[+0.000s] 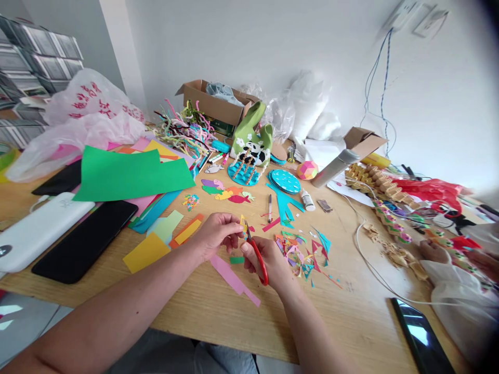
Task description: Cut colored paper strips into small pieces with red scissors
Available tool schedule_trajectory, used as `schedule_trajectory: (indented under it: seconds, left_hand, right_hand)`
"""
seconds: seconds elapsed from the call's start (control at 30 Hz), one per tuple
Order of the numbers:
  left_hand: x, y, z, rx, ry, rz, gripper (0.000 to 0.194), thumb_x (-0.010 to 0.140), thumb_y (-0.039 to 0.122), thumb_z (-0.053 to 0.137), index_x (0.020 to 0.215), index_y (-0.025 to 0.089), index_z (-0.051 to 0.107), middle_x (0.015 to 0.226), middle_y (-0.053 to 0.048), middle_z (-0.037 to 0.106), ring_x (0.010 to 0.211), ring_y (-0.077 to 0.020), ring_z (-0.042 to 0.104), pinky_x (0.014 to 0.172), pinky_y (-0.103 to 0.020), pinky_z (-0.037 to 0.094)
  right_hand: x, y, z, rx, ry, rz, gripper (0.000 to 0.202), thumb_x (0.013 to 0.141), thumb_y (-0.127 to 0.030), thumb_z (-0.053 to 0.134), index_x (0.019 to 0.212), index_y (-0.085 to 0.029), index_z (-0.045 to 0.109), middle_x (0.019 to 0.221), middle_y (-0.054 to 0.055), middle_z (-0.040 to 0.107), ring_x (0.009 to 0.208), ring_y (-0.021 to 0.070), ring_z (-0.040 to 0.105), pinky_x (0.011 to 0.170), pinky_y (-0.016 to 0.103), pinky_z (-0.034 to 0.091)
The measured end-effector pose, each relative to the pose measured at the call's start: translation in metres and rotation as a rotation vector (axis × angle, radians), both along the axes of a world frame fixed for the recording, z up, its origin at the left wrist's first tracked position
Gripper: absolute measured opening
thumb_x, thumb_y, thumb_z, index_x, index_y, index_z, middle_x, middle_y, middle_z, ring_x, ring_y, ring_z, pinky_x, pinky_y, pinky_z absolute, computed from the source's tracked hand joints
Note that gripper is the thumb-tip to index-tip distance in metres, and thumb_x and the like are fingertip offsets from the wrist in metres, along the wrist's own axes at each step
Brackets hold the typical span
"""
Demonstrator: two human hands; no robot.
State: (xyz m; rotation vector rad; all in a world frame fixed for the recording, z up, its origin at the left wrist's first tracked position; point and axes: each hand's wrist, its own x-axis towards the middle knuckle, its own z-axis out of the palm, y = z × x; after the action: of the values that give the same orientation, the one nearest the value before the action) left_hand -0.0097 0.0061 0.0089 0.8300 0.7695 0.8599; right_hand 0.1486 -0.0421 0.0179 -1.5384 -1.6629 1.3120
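My right hand (268, 258) is wrapped round a pair of red-handled scissors (259, 255), whose blades point away from me. My left hand (223, 232) pinches a small piece of yellow paper (242, 220) right beside the blade tips. Whether the blades are touching the paper I cannot tell. Beneath my hands lie a pink paper strip (234, 280) and a small green scrap (236, 260). Just beyond them are several cut paper fish (228, 195) in different colours. To the right spreads a heap of coloured paper snippets (298, 252).
Left are a green sheet (132, 176), a black phone (88, 241) and a white power bank (47, 228). A panda-patterned green bag (253, 143), a blue disc (285, 182) and a grey bottle (335, 168) stand behind. At right, a white cable (364, 254) runs near another person's hand (433, 252).
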Motion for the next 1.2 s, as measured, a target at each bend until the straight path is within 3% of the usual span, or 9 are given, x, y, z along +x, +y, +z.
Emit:
schedule_trajectory:
  seconds: [0.5,1.2]
  left_hand:
    - [0.0002,0.0003,-0.0015,0.013,0.022,0.019,0.019,0.063,0.027,0.073,0.066,0.015,0.059,0.062,-0.001,0.064,0.044,-0.0086,0.054,0.037,-0.019,0.037]
    - [-0.0008,0.0011,0.0013,0.019,0.028,0.037,0.018,0.064,0.028,0.073,0.069,0.011,0.071,0.068,-0.007,0.069,0.048,-0.0106,0.057,0.042,-0.021,0.042]
  right_hand:
    - [-0.0006,0.001,0.0003,-0.016,0.017,-0.026,0.049,0.076,-0.064,0.06,0.067,-0.017,0.052,0.051,0.001,0.058,0.043,0.0118,0.053,0.039,0.02,0.037]
    - [0.0016,0.0023,-0.0001,0.052,0.022,0.034,0.05,0.081,-0.066,0.052,0.069,-0.017,0.053,0.056,0.002,0.059,0.047,0.0125,0.053,0.044,0.022,0.039]
